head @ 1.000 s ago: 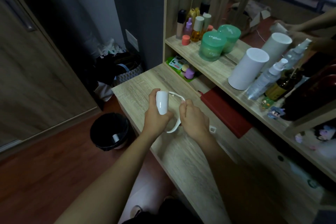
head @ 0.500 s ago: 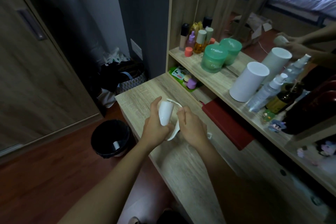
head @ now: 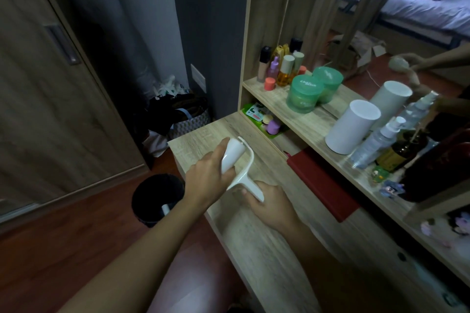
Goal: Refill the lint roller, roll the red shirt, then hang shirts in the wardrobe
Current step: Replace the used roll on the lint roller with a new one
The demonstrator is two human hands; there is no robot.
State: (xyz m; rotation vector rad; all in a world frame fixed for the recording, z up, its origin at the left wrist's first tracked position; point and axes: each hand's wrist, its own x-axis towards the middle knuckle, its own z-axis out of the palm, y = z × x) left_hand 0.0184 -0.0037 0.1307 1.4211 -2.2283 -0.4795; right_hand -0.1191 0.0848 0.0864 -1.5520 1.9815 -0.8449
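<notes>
Over the wooden desk (head: 254,244), my left hand (head: 207,181) is shut on a white paper roll (head: 232,156) that sits on the spindle of the white lint roller (head: 245,173). My right hand (head: 269,204) grips the roller's handle from below. The roll points up and away from me, tilted to the right. No shirt shows in this view. The wardrobe door (head: 50,99) stands closed at the left.
A black waste bin (head: 156,198) stands on the red-brown floor left of the desk. A red flat item (head: 323,180) lies under the shelf. The shelf holds green jars (head: 304,94), a white cylinder (head: 352,126) and several bottles. Bags (head: 178,114) sit in the corner.
My right hand slid down from the roller's frame to its handle. The roll tilted over to the right and the roller's frame came into sight.
</notes>
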